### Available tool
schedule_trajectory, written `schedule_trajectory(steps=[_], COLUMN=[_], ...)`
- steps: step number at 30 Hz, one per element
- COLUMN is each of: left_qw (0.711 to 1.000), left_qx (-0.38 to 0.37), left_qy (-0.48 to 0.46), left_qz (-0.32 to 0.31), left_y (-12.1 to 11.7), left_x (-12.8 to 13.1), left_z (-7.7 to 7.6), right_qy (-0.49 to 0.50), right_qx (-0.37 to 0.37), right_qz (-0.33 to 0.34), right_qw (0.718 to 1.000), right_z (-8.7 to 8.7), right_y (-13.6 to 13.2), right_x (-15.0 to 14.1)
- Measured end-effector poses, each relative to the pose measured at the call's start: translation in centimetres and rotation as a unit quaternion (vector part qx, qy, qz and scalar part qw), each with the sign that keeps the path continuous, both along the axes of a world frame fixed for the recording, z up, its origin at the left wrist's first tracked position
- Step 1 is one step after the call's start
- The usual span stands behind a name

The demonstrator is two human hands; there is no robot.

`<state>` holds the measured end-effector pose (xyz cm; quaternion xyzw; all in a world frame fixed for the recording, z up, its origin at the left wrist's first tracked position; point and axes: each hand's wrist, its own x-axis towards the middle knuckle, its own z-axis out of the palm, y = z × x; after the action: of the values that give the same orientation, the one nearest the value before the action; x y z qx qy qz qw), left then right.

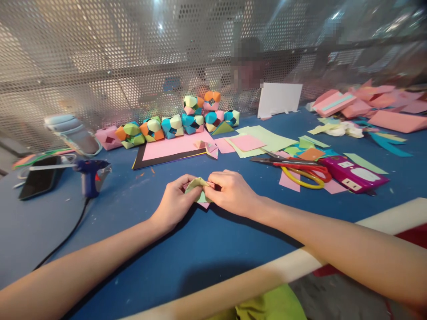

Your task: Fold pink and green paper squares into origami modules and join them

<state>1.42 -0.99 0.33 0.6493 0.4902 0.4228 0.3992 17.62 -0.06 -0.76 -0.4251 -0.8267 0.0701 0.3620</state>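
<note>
Between my two hands is a small folded paper piece (200,195), pale green with pink edges showing. My left hand (176,198) pinches its left side, thumb across the front. On the other side, the fingers of my right hand (230,191) are closed on its right edge. The piece is held just over the blue table, and fingers cover part of it. Just beyond lie small folded pink paper units (211,150), on a pink sheet (173,147) over a black one.
Folded paper balls (171,126) line the back by a perforated metal screen (133,58). At left are a glue gun (91,175) with a cord and a phone (42,175). Scissors (300,169), a purple power strip (353,173) and pink paper pieces (383,104) lie right.
</note>
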Motion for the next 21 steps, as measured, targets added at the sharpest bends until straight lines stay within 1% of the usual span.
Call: schedule_trajectory(steps=[4, 6, 9, 11, 17, 19, 21], left_qw=[1.000, 0.999, 0.999, 0.999, 0.999, 0.999, 1.000], left_qx=[-0.007, -0.004, -0.003, -0.007, -0.022, -0.023, -0.016], left_qy=[0.024, 0.037, 0.052, 0.050, 0.038, 0.024, 0.015], left_qz=[-0.004, -0.013, -0.017, -0.017, -0.018, -0.017, -0.010], left_y=[0.1, 0.2, 0.1, 0.1, 0.3, 0.4, 0.4], left_x=[0.0, 0.0, 0.0, 0.0, 0.0, 0.0, 0.0], left_z=[-0.2, -0.2, -0.2, -0.1, -0.2, -0.2, -0.3], right_qy=[0.035, 0.052, 0.048, 0.045, 0.008, 0.006, 0.021], right_qx=[0.020, 0.050, 0.100, 0.115, 0.133, 0.156, 0.193], right_qz=[0.020, 0.050, 0.080, 0.082, 0.092, 0.081, 0.081], right_qw=[0.999, 0.996, 0.991, 0.989, 0.987, 0.984, 0.978], right_z=[0.2, 0.4, 0.6, 0.6, 0.7, 1.1, 2.0], right_y=[0.1, 0.2, 0.2, 0.2, 0.3, 0.3, 0.0], right_x=[0.3, 0.5, 0.6, 0.6, 0.9, 1.1, 1.5])
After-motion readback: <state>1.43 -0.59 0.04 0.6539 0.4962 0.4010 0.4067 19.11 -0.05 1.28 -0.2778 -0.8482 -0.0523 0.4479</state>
